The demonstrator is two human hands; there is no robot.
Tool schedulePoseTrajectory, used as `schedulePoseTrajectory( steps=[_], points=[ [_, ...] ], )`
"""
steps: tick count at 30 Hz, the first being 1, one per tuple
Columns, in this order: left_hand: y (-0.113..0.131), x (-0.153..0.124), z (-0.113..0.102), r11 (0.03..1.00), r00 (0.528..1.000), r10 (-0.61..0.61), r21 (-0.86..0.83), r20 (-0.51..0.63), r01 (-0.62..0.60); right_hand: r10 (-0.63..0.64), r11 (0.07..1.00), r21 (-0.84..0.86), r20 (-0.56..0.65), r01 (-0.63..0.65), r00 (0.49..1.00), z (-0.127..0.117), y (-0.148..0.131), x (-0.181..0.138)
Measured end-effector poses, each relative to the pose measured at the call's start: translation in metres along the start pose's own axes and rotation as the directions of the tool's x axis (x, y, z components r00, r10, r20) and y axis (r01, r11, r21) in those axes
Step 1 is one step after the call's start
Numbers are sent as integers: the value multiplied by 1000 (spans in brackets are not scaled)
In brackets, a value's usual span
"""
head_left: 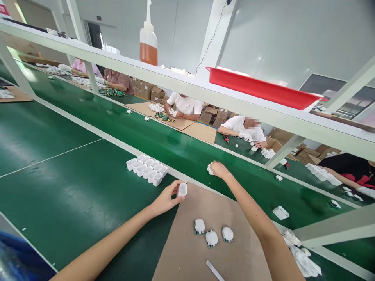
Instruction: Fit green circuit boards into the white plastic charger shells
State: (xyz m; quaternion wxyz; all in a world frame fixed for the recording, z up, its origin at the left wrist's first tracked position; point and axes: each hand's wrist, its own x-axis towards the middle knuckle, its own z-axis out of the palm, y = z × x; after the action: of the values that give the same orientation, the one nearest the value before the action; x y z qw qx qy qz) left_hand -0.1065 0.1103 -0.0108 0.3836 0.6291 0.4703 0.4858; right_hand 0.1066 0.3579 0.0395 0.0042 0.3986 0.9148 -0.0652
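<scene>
"At the far left corner of the flat brown cardboard sheet [202, 205], what is there?"

"There is the white, open-topped plastic box [182, 190]. The left hand [169, 198] grasps it between thumb and fingers, with the opening turned upwards."

"And the right hand [220, 170]?"

"It reaches over the long green conveyor belt [175, 146] and pinches a small white piece [209, 168]. The fingers cover a part of it, so I cannot tell its exact shape."

"How does the box handle, in your opinion?"

"I judge it light and rather stiff, with walls perhaps a little slippery. It is better to take it by the outer sides, under the rim, so that the mouth stays free. The small piece may be more fragile; I would hold it by the edges."

"What lies around?"

"On the cardboard are three green circuit boards with white covers [211, 238] and a narrow white strip [215, 270]. On the green surface [73, 183], a close group of similar white boxes [146, 170]."

"Does something stand in the way?"

"The raised pale rail [115, 145] runs between surface and belt, and the long white shelf [181, 81] crosses above the belt."
</scene>
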Motion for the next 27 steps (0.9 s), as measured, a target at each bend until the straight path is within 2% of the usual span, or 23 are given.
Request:
schedulePoseTrajectory(
  steps=[2,4,9,11,13,15,17,18,20,24,27],
  points=[
    [8,-3,1,999,1000,21,36,0,-21,9,991,133,-96,3,995,-4,-4,-23],
    [19,-9,6,997,999,37,66,15,-38,37,956,291,-198,22,979,-2,-12,-61],
    [50,-35,37,993,990,114,31,78,-116,128,773,621,-359,134,925,19,-61,-204],
    [60,-46,56,987,984,158,-40,80,-155,182,644,742,-386,187,904,26,-84,-252],
    [67,-52,73,985,989,134,-120,57,-127,311,411,881,-378,235,872,31,-102,-281],
    [71,-55,88,982,1000,-3,-189,19,6,467,138,964,-265,226,843,37,-114,-293],
    [72,-53,97,948,980,-201,-250,2,195,535,-32,987,-118,160,837,44,-121,-293],
    [71,-52,100,922,960,-280,-278,7,271,536,-80,988,-67,129,842,46,-124,-292],
    [68,-50,104,880,932,-360,-322,30,350,493,-130,988,-7,82,870,50,-128,-291],
    [59,-49,103,859,922,-376,-339,89,383,386,-192,981,66,10,920,53,-133,-295],
    [53,-54,99,862,921,-358,-324,153,389,399,-163,986,34,35,917,58,-133,-295]
  ],
)
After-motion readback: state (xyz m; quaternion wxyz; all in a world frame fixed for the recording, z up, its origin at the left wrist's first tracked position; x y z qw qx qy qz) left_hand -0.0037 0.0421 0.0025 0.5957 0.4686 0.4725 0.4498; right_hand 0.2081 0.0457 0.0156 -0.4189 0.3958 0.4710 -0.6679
